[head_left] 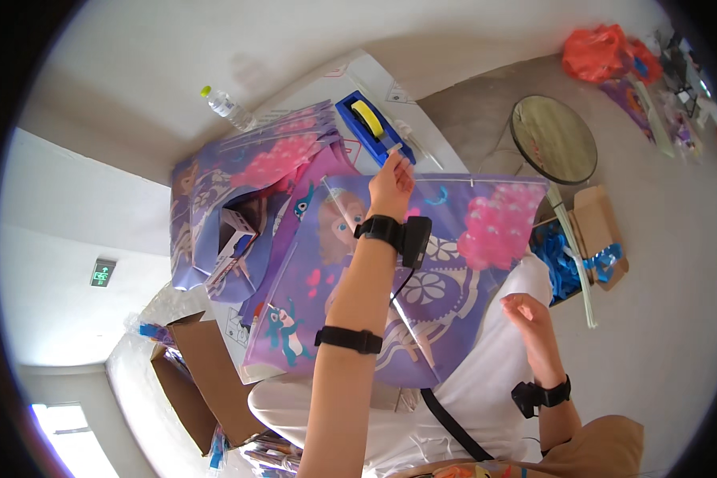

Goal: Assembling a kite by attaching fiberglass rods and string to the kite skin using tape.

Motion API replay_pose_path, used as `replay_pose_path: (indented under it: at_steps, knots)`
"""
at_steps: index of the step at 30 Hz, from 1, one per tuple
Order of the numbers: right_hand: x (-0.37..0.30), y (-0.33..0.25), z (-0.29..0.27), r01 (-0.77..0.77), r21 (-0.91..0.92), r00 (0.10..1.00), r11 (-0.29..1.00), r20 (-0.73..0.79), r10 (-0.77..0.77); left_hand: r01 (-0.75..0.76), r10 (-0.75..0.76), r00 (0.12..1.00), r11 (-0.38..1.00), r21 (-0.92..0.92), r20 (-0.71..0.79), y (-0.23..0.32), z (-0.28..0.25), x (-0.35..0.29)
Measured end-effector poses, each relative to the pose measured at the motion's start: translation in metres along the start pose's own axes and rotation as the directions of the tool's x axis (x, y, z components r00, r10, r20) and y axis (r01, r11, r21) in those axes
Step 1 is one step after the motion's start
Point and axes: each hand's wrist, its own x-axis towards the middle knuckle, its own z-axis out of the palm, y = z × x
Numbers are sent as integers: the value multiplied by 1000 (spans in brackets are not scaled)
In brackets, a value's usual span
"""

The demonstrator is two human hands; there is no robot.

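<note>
Stretched out by the blue tape dispenser, my left hand has its fingertips pinched at the dispenser's front end, on what looks like the end of the tape. A yellow-cored roll sits in the dispenser. Across my lap and the table edge lies a purple printed kite with thin rods along its top edge and across its middle. My left forearm passes over it and hides part of its print. My right hand hovers beside the kite's right edge, fingers loosely curled, nothing visible in them.
More purple kites are stacked at the table's left, beside a water bottle. A round stool stands to the right, near a carton with blue strips and thin rods. An open cardboard box is at lower left.
</note>
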Motion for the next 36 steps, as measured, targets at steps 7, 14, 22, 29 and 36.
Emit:
replay_pose_path:
  at_steps: [7, 14, 22, 29, 36]
  knots:
    - [4, 15, -8, 1, -39, 1000, 999, -31, -2, -227, 268, 955, 937, 267, -127, -24, 14, 34]
    - [1, 3, -8, 78, -124, 997, 989, 30, -75, -292, 363, 918, 892, 346, -160, -15, -23, -16]
    - [19, -87, 32, 321, -335, 879, 886, 453, -147, -767, 770, 637, 627, -137, -40, 110, -141, -298]
    - [52, -125, 220, 644, -346, 477, 682, 879, -4, -873, 830, 470, 386, -297, -301, 115, -283, -419]
    - [130, -85, 340, 485, -613, 563, 624, 765, 314, -920, 792, 361, 388, -49, -492, 102, -359, -376]
